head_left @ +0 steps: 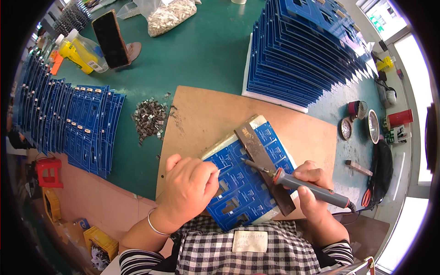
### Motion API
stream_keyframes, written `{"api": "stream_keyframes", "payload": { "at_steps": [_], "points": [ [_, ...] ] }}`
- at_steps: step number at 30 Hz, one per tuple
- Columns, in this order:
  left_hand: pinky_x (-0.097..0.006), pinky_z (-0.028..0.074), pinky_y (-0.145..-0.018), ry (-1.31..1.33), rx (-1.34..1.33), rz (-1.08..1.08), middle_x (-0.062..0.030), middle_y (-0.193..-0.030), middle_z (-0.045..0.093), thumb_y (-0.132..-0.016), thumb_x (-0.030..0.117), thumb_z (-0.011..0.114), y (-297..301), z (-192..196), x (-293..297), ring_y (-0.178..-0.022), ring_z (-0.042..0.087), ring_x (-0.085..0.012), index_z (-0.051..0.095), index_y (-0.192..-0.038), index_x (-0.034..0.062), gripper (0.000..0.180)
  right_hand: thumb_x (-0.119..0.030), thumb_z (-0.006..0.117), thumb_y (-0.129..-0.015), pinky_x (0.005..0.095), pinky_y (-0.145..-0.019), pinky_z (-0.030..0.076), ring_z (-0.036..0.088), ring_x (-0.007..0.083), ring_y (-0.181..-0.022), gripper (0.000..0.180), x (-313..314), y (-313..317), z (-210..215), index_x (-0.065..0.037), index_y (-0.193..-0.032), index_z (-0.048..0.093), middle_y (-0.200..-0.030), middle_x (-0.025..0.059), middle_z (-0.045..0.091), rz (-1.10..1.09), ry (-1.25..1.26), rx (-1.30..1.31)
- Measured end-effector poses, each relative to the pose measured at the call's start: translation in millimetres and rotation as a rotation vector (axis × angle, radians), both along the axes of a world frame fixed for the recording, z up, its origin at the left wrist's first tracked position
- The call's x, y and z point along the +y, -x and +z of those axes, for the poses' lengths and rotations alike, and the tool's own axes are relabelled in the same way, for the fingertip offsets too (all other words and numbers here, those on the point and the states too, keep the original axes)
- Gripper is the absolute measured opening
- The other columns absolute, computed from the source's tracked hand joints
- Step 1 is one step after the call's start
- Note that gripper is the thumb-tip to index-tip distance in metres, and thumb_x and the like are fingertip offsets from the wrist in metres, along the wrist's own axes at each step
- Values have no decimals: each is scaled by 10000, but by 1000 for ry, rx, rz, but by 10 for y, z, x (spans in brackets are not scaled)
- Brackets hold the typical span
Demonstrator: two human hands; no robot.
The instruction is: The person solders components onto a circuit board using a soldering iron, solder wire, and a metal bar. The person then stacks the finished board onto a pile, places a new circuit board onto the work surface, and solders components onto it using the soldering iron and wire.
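Note:
My right hand [315, 210] grips a grey soldering iron [316, 191], its metal tip pointing left over a blue circuit board [240, 192]. The board rests tilted on a pale block on the brown work sheet [206, 107]. Across the board lies a dark flat bar [259, 153], and the iron's shaft passes over it. At the board's left edge is my left hand [188, 190], thumb and fingers pinched together. A tiny pale bit shows at those fingertips, too small to name.
Tall stacks of blue boards stand at the back right [293, 59] and far left [87, 123]. Small metal parts [150, 117] lie heaped left of the sheet. Behind are a phone [111, 39], bottles [75, 55] and a bag of pale parts [172, 18]. Round dishes [373, 126] sit right.

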State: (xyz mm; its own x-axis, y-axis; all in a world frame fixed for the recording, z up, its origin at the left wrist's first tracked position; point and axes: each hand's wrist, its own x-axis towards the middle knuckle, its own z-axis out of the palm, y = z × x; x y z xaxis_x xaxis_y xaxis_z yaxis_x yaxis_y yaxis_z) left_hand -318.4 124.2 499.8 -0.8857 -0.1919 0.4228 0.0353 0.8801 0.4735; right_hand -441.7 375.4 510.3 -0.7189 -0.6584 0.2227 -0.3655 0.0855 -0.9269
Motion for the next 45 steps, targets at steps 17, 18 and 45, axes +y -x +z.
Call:
{"api": "stream_keyframes", "payload": {
  "at_steps": [17, 18, 45],
  "points": [
    [-354, 315, -690, 82, 12, -47, -6, -633, 553, -676, -9, 691, 41, -33, 88, -557, 504, -192, 528, -779, 115, 230, -207, 729, -795, 371, -795, 439, 607, 222, -766, 263, -43, -31, -10, -17, -944, 625, -836, 100, 660, 74, -53, 82],
    [-354, 315, -690, 81, 12, -47, -6, -633, 553, -676, -9, 691, 43, -36, 84, -557, 504, -192, 528, -779, 115, 230, -208, 729, -796, 369, -794, 442, 607, 221, -768, 264, -45, -31, -12, -16, -944, 625, -835, 100, 660, 75, -49, 82],
    [-350, 317, -698, 3, 9, 14, 13, -609, 516, -685, 8, 705, -102, 47, 208, -579, 497, -183, 593, -816, 118, 205, -202, 705, -810, 362, -745, 442, 552, 224, -775, 263, 195, -103, 68, 3, -947, 612, -812, 117, 608, -44, 0, 33]
  ]
}}
